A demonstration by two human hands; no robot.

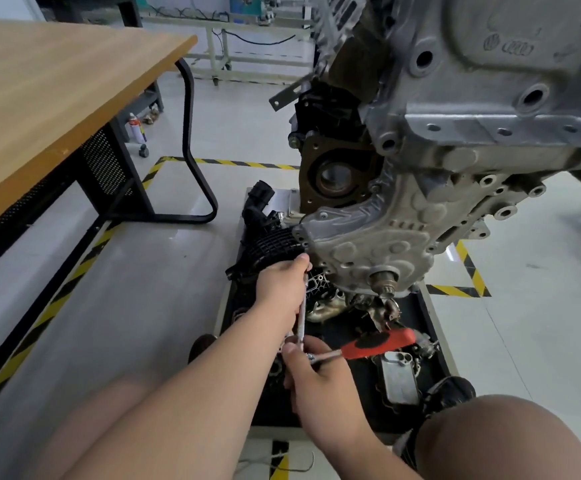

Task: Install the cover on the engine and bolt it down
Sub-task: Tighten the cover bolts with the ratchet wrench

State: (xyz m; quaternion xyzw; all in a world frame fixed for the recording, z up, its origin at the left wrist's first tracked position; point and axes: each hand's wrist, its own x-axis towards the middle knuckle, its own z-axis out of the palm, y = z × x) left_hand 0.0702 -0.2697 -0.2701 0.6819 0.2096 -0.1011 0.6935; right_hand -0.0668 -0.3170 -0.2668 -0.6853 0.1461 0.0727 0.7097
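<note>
Nearest, a red-handled ratchet [379, 342] is clasped by the right grip [317, 372], its extension [302, 317] steadied by the left grip [280, 285] against the seated cover [368, 237]; bolting seems underway, unfinished.

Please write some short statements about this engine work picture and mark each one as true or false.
1. The ratchet has a red handle. True.
2. The left hand grips the red handle. False: it holds the upper end of the extension bar, close to the cover.
3. The right hand holds the ratchet at its head end. True.
4. The wooden table stands right of the engine. False: it stands on the left.
5. The black tray below the engine holds nothing. False: metal parts lie in it.
</note>
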